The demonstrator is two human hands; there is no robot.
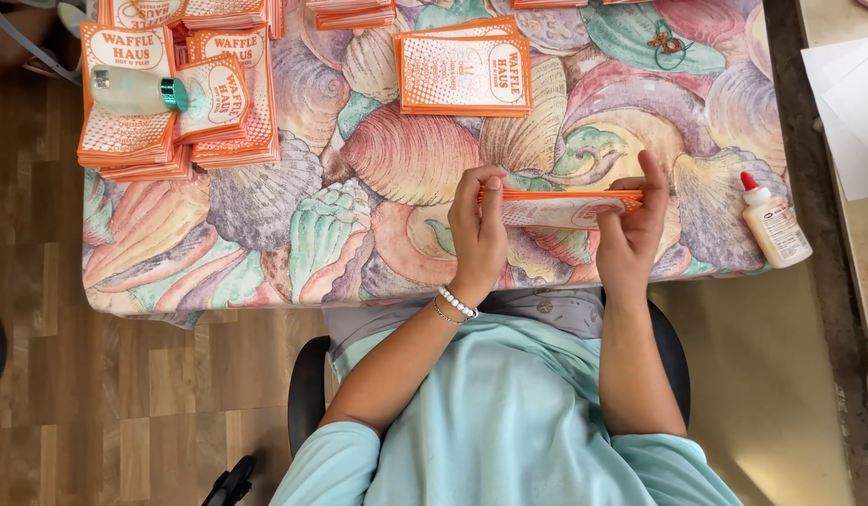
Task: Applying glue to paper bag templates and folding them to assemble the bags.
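An orange and white paper bag [556, 208] is held flat just above the table edge, seen nearly edge-on. My left hand [476, 230] pinches its left end, fingers curled over the top edge. My right hand [633, 225] grips its right end, fingers pressed along the orange rim. A bead bracelet circles my left wrist. A pile of the same orange bags [464, 73] lies on the shell-patterned tablecloth [359, 206] beyond my hands.
More piles of orange bags [176, 103] sit at the far left, with a pale bottle with a green cap [134, 91] on top. A white glue bottle with a red tip [773, 223] lies right. White paper sheets [851, 103] lie on a neighbouring surface at the right.
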